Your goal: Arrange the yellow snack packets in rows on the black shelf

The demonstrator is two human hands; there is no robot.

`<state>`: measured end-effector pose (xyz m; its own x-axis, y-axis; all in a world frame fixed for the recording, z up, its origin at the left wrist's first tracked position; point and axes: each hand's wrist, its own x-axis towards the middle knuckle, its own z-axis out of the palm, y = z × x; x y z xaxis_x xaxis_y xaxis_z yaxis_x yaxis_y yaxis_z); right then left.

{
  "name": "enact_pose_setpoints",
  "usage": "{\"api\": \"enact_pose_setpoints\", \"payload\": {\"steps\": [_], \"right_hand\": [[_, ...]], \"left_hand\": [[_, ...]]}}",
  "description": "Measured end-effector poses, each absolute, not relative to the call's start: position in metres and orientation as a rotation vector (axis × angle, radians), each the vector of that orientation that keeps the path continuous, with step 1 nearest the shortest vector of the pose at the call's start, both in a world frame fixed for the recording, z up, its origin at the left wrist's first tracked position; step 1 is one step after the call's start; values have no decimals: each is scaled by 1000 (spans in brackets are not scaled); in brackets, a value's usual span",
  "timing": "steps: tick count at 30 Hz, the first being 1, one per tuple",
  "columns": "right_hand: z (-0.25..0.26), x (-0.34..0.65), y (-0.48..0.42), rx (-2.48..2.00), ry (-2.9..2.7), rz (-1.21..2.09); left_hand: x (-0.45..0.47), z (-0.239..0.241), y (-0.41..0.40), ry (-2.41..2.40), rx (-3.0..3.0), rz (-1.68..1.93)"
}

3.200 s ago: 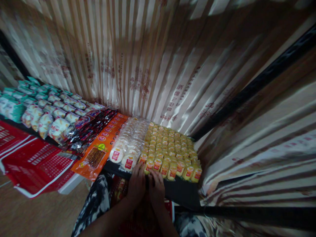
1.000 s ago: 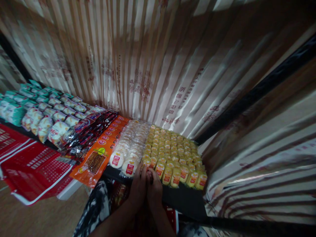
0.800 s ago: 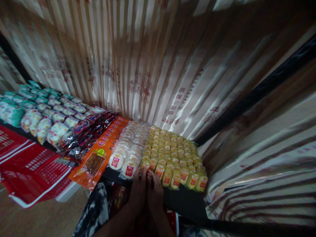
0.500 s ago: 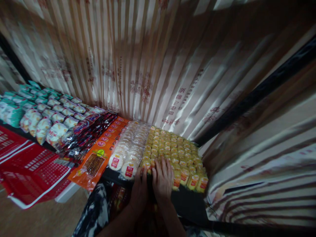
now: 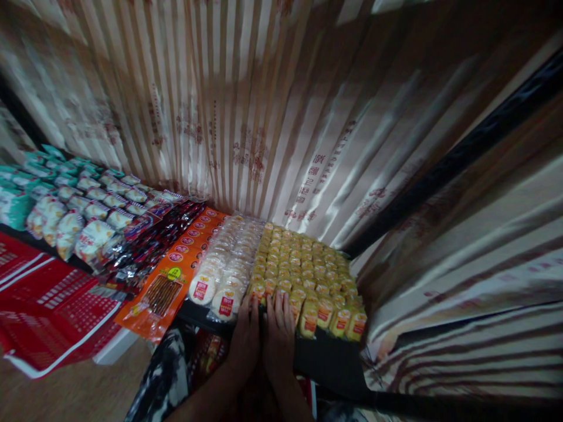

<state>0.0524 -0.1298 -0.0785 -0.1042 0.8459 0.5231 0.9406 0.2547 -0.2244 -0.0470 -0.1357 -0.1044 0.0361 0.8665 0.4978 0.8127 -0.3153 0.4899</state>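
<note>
Both hands rest side by side at the front edge of the black shelf [image 5: 329, 357]. My left hand [image 5: 247, 328] lies with fingers stretched forward, its tips at the front left of the yellow-wrapped snack packs [image 5: 303, 264]. My right hand [image 5: 279, 325] is flat too, its fingertips touching the front packs of the same rows. Neither hand grips a pack, as far as I can see. Left of them stand rows of round white crackers in clear wrap [image 5: 226, 287]. Beyond these lies an orange snack bag [image 5: 176, 272] with brown sticks showing.
Dark red-and-black packets [image 5: 153, 249], white snack bags [image 5: 94, 237] and green bags [image 5: 17, 202] continue along the shelf leftward. A red basket [image 5: 57, 299] stands below. Behind hangs a pleated curtain [image 5: 246, 105], and a black pole [image 5: 440, 170] slants at right.
My right hand has drawn back from on top of the yellow packs to their front edge. My left hand has hardly moved. The view has shifted slightly.
</note>
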Motion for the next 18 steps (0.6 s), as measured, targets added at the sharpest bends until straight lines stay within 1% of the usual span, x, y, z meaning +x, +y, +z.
{"api": "enact_pose_setpoints", "payload": {"steps": [5, 10, 14, 18], "right_hand": [[-81, 51, -128, -1566, -1925, -191], [-78, 55, -133, -1469, -1889, -212], [-50, 65, -117, -1404, -1883, -202], [-5, 68, -60, -1558, -2032, -113]], "left_hand": [[-46, -101, -135, 1763, 2133, 1187], [-44, -96, -137, 1741, 2062, 1130], [-38, -101, -135, 1782, 2087, 1164], [-34, -103, -134, 1817, 2167, 1261]]}}
